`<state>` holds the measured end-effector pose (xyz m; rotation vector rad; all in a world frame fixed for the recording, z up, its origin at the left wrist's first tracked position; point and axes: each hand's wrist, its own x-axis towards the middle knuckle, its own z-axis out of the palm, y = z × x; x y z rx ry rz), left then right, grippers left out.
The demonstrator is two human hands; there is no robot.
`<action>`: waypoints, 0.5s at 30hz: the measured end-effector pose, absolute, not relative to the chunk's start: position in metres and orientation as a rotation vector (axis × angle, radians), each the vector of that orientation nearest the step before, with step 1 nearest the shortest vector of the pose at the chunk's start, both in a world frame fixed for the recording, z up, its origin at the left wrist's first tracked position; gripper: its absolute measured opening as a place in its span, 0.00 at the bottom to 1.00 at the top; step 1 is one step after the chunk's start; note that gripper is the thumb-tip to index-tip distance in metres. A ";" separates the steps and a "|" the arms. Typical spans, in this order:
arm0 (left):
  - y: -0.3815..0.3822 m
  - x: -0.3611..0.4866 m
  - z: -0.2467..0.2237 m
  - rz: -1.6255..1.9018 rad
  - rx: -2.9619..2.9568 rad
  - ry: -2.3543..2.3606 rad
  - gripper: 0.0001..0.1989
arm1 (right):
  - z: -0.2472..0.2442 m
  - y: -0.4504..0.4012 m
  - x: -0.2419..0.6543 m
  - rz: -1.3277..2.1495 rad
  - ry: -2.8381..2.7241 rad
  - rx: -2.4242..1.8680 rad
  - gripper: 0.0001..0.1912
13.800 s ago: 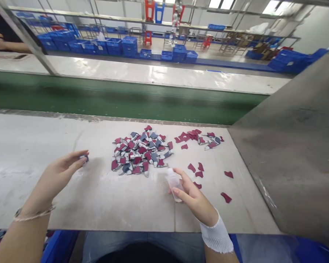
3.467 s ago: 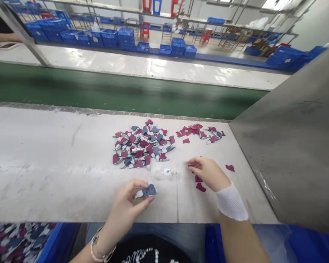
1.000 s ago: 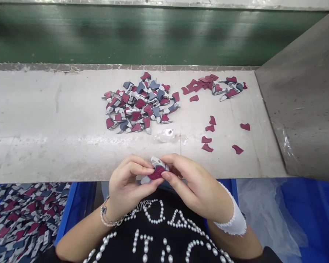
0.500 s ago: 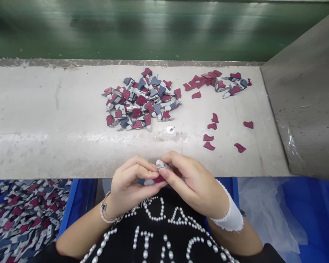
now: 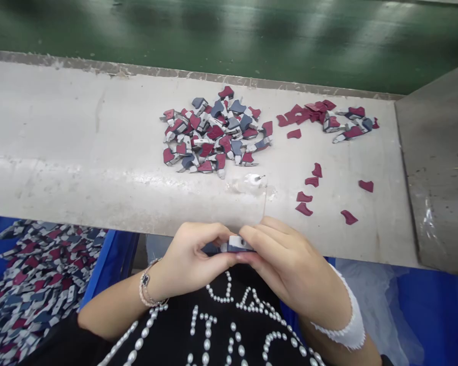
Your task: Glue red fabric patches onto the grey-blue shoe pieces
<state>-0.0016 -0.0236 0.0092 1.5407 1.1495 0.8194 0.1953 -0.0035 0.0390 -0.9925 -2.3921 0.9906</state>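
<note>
A small grey and dark blue part (image 5: 238, 243) is held between both hands, just past the table's near edge. My left hand (image 5: 198, 256) pinches its left end with thumb and fingers. Thumb and fingers of my right hand (image 5: 280, 254) close on its right end and hide that side. Ahead, a heap of similar grey parts with maroon or blue faces (image 5: 216, 133) lies on the table (image 5: 61, 147). Thin maroon pieces (image 5: 303, 113) are piled at the back right, and several loose ones (image 5: 304, 196) lie nearer my right hand.
A blue bin (image 5: 103, 264) full of similar parts stands at lower left. At lower right is another blue bin (image 5: 435, 305) with translucent plastic film. A grey metal panel (image 5: 438, 168) borders the table's right end; a green surface (image 5: 213, 46) runs behind. A small clear blob (image 5: 252, 182) sits mid-table.
The view has shifted and tilted, so the table's contents appear farther right. Between the hands, the part has been turned; its maroon face no longer shows, and its grey side with a hole faces up.
</note>
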 end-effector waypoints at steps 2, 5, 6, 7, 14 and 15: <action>-0.025 0.000 0.009 0.801 1.440 1.123 0.08 | 0.042 -0.004 0.198 0.974 -2.417 -0.964 0.15; -0.023 0.002 0.009 0.765 1.339 1.083 0.09 | 0.047 -0.006 0.199 0.924 -2.468 -0.993 0.13; -0.022 0.001 0.008 0.736 1.346 1.064 0.08 | 0.048 -0.007 0.198 0.901 -2.486 -1.005 0.12; -0.021 0.000 0.008 0.704 1.369 1.047 0.08 | 0.048 -0.008 0.197 0.889 -2.500 -1.013 0.11; -0.031 -0.014 -0.002 0.752 1.496 1.036 0.13 | 0.028 -0.007 0.182 0.904 -2.539 -0.944 0.10; -0.037 -0.018 -0.005 0.810 1.489 1.049 0.14 | 0.022 -0.005 0.177 0.909 -2.552 -0.876 0.09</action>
